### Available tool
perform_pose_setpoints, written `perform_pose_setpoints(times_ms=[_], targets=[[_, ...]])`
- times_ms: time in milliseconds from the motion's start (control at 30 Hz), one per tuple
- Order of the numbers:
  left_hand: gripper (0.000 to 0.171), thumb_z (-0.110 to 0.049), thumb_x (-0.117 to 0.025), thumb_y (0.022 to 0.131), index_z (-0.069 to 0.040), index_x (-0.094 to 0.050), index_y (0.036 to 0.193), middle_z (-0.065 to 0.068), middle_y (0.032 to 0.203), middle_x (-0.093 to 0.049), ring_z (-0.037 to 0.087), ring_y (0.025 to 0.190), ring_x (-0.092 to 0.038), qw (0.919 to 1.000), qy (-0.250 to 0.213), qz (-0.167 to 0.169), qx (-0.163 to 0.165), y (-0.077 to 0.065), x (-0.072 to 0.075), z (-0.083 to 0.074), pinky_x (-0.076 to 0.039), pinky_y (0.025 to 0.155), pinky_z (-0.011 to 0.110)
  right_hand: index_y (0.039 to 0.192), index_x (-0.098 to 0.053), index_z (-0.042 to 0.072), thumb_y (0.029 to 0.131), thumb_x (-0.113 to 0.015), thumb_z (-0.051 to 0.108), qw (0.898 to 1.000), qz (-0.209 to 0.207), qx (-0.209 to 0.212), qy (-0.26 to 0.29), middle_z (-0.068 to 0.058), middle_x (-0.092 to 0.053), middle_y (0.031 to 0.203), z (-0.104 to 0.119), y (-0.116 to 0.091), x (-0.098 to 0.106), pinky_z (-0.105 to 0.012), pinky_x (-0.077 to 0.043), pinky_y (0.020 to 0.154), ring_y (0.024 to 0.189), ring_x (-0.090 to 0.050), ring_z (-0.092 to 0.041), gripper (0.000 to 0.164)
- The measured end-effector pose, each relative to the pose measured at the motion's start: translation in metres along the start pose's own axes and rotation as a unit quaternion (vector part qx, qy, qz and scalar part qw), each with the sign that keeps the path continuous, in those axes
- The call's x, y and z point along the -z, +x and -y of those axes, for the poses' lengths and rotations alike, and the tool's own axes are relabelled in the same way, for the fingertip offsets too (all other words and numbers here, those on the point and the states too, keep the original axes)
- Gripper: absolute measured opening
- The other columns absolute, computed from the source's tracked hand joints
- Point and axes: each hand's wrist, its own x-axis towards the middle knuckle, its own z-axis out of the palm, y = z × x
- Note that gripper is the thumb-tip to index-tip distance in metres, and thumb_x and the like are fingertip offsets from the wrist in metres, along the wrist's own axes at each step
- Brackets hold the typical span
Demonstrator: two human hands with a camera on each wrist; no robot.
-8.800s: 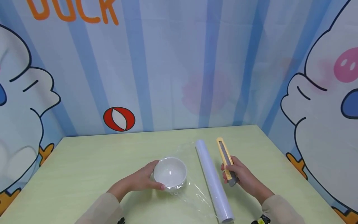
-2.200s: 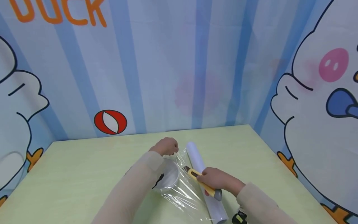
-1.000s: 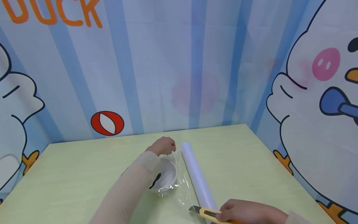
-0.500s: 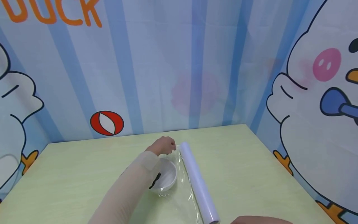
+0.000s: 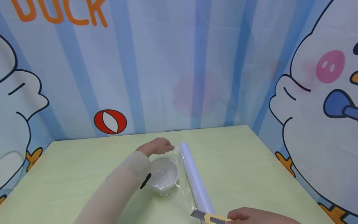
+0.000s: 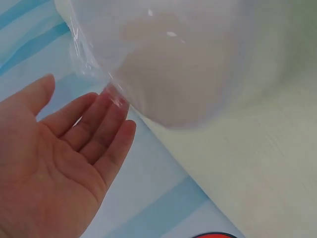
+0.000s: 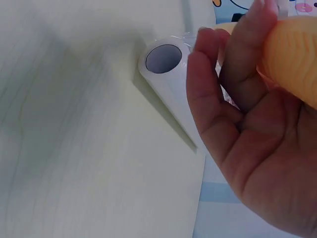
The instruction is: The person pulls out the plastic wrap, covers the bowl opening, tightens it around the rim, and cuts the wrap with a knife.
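A white bowl (image 5: 165,172) stands on the table with clear plastic wrap (image 5: 183,191) stretched over it. The wrap runs across to its long roll (image 5: 195,177), which lies just right of the bowl. My left hand (image 5: 156,146) is at the wrap's far edge behind the bowl; in the left wrist view its fingers (image 6: 111,106) are loosely extended, with the film at the fingertips and the thumb apart. My right hand (image 5: 258,216) grips a yellow utility knife (image 5: 218,219) at the roll's near end, its blade out and pointing left. The frame's bottom edge cuts off the lower part of that hand.
The pale green table (image 5: 92,174) backs onto a striped blue curtain (image 5: 167,62) with cartoon ducks printed on it. My left sleeve (image 5: 112,189) reaches across the table left of the bowl. In the right wrist view, the roll's hollow end (image 7: 164,59) faces the camera.
The knife went from beside the roll's middle down to its near end, briefly dropped out of view, then came back. My left hand, earlier at the bowl's side, is now behind it and has shifted slightly left.
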Motion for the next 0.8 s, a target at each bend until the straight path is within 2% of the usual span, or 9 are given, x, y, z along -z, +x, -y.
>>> perform_pose_setpoints(times_ms=[67,133,200,267,367,467,533,633,800], targets=[[0.044,-0.038,-0.045,0.095,-0.009,-0.053,0.127,0.009,0.127,-0.055,0.026,0.118,-0.051,1.0000,-0.007,0.003,-0.005,-0.010,0.002,0.010,-0.042,0.098,0.045,0.120,-0.053,0.004,0.087,-0.057,0.043,0.998,-0.046,-0.021,0.022,-0.006,-0.057,0.100,0.006,-0.003,-0.005,-0.023,-0.051,0.071,0.083,-0.054,-0.014,0.051],[0.049,-0.042,-0.046,0.093,-0.010,-0.051,0.130,0.008,0.129,-0.054,0.026,0.119,-0.050,0.9997,-0.024,-0.004,-0.010,-0.021,-0.001,0.022,-0.042,0.098,0.046,0.123,-0.050,0.002,0.087,-0.057,0.044,0.997,-0.062,-0.026,0.035,-0.007,-0.056,0.101,0.009,-0.003,-0.005,-0.022,-0.051,0.070,0.081,-0.055,-0.014,0.056],[0.055,-0.047,-0.048,0.091,-0.011,-0.047,0.133,0.008,0.129,-0.053,0.026,0.119,-0.049,0.9985,-0.051,-0.014,-0.011,-0.033,-0.007,0.033,-0.043,0.097,0.046,0.124,-0.049,0.003,0.086,-0.057,0.046,0.995,-0.083,-0.030,0.041,-0.007,-0.055,0.099,0.010,0.000,-0.005,-0.022,-0.050,0.067,0.078,-0.054,-0.014,0.058],[0.062,-0.050,-0.051,0.089,-0.010,-0.042,0.136,0.008,0.130,-0.053,0.027,0.120,-0.049,0.9955,-0.090,-0.027,-0.014,-0.046,-0.018,0.042,-0.043,0.097,0.046,0.124,-0.050,0.004,0.085,-0.057,0.049,0.993,-0.106,-0.037,0.036,-0.008,-0.055,0.101,0.011,0.004,-0.003,-0.025,-0.049,0.068,0.081,-0.053,-0.017,0.059],[0.076,-0.055,-0.055,0.084,-0.008,-0.034,0.140,0.009,0.133,-0.050,0.027,0.123,-0.046,0.9896,-0.138,-0.040,-0.012,-0.064,-0.038,0.050,-0.042,0.098,0.049,0.119,-0.051,0.005,0.085,-0.055,0.051,0.992,-0.117,-0.016,0.050,-0.007,-0.056,0.090,0.011,0.013,0.002,-0.024,-0.043,0.060,0.073,-0.051,-0.016,0.057],[0.091,-0.056,-0.062,0.078,-0.005,-0.025,0.144,0.011,0.140,-0.043,0.028,0.127,-0.041,0.9834,-0.175,-0.048,-0.007,-0.077,-0.055,0.052,-0.038,0.101,0.052,0.120,-0.047,0.003,0.088,-0.050,0.051,0.990,-0.131,0.022,0.056,-0.006,-0.058,0.083,0.012,0.024,0.009,-0.027,-0.044,0.060,0.069,-0.052,-0.017,0.058],[0.100,-0.054,-0.068,0.074,-0.003,-0.020,0.145,0.013,0.142,-0.037,0.029,0.127,-0.039,0.9786,-0.197,-0.058,-0.008,-0.082,-0.064,0.052,-0.037,0.101,0.053,0.116,-0.046,0.001,0.092,-0.044,0.050,0.987,-0.139,0.062,0.055,-0.004,-0.056,0.074,0.014,0.034,0.014,-0.028,-0.043,0.058,0.064,-0.052,-0.016,0.054],[0.110,-0.048,-0.075,0.068,0.000,-0.013,0.145,0.016,0.145,-0.029,0.031,0.129,-0.034,0.9721,-0.220,-0.078,-0.027,-0.087,-0.075,0.051,-0.034,0.103,0.054,0.113,-0.047,-0.001,0.095,-0.040,0.047,0.974,-0.205,0.090,0.037,-0.002,-0.054,0.070,0.022,0.050,0.020,-0.030,-0.045,0.058,0.061,-0.052,-0.015,0.052],[0.121,-0.045,-0.080,0.063,0.002,-0.005,0.145,0.020,0.146,-0.024,0.035,0.130,-0.031,0.9649,-0.237,-0.110,-0.029,-0.093,-0.087,0.053,-0.030,0.105,0.057,0.113,-0.056,0.002,0.090,-0.045,0.054,0.935,-0.338,0.091,0.056,-0.001,-0.053,0.063,0.040,0.076,0.024,-0.027,-0.046,0.052,0.054,-0.050,-0.013,0.058]])
